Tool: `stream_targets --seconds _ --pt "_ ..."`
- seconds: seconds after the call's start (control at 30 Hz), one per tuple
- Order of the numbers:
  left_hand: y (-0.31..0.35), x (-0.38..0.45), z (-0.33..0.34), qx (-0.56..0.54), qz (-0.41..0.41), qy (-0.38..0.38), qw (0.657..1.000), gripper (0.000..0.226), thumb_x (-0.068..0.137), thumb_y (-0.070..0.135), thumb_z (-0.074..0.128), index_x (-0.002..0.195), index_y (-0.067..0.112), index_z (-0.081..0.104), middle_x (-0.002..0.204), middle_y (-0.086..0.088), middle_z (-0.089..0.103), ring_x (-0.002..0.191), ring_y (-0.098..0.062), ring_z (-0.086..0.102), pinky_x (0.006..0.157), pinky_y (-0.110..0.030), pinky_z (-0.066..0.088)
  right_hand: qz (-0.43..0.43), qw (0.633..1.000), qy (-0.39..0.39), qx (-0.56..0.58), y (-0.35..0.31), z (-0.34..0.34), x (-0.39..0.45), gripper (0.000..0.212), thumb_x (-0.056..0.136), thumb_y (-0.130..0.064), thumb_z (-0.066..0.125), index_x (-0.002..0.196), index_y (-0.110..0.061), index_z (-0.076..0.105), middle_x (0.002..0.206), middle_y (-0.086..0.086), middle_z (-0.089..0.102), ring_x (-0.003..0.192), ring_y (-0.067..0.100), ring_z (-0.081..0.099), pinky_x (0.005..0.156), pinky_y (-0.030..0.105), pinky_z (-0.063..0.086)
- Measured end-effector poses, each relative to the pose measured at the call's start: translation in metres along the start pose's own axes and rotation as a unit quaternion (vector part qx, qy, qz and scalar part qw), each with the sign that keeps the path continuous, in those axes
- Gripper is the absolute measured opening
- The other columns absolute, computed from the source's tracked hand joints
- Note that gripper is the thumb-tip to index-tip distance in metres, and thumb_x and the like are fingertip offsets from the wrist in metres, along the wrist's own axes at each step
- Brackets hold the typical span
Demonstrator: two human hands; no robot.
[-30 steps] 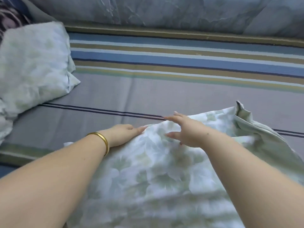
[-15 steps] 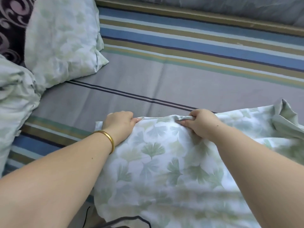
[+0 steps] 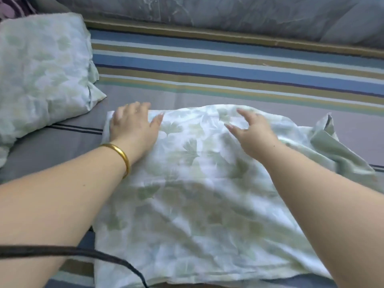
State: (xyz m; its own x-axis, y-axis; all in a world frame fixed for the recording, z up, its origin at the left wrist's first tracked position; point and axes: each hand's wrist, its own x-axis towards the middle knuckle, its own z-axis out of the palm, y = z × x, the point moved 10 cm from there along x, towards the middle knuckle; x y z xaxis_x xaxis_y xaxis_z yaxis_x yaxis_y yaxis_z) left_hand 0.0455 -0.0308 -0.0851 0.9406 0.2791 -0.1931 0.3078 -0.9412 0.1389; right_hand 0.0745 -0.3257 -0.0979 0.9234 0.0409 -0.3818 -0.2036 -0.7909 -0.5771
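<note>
A pale pillowcase [image 3: 187, 194] with a green leaf print lies spread on the striped bed sheet [image 3: 207, 59] in front of me. My left hand [image 3: 133, 125], with a gold bangle on its wrist, rests flat on the pillowcase's far left corner, fingers straight. My right hand [image 3: 253, 132] hovers over the far edge near the middle, fingers spread and slightly bent, holding nothing. The pillowcase's right end [image 3: 332, 146] is bunched up and shows a plain green inner side.
A pillow [image 3: 41, 69] in the same leaf print lies at the left. A grey quilt [image 3: 249, 13] runs along the back of the bed. A dark cord [image 3: 83, 252] crosses the lower left, close to the camera.
Both hands have let go of the pillowcase's far edge, which they pinched half a second ago. The left hand now lies flat on the corner and the right hand has lifted with spread fingers.
</note>
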Motion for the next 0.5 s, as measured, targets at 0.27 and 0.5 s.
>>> stream_targets --seconds 0.27,0.5 --pt "0.124 -0.087 0.059 0.114 0.207 -0.050 0.970 0.069 0.090 0.068 0.000 0.154 0.044 0.004 0.167 0.005 -0.006 0.153 -0.021 -0.008 0.118 -0.049 -0.014 0.134 0.980 -0.103 -0.107 0.171 0.001 -0.057 0.066 0.095 -0.064 0.039 0.152 -0.050 0.010 0.167 -0.003 0.006 0.153 0.020 0.009 0.122 0.046 0.016" --pt "0.220 -0.110 0.100 0.126 0.310 -0.131 0.933 0.062 0.098 0.063 0.016 0.156 0.040 0.006 0.166 0.003 -0.011 0.152 -0.020 -0.014 0.119 -0.047 -0.016 0.099 0.984 -0.072 -0.132 0.180 -0.046 -0.028 0.057 0.096 -0.064 0.035 0.149 -0.054 0.018 0.152 -0.002 0.038 0.136 0.027 0.040 0.110 0.045 0.037"
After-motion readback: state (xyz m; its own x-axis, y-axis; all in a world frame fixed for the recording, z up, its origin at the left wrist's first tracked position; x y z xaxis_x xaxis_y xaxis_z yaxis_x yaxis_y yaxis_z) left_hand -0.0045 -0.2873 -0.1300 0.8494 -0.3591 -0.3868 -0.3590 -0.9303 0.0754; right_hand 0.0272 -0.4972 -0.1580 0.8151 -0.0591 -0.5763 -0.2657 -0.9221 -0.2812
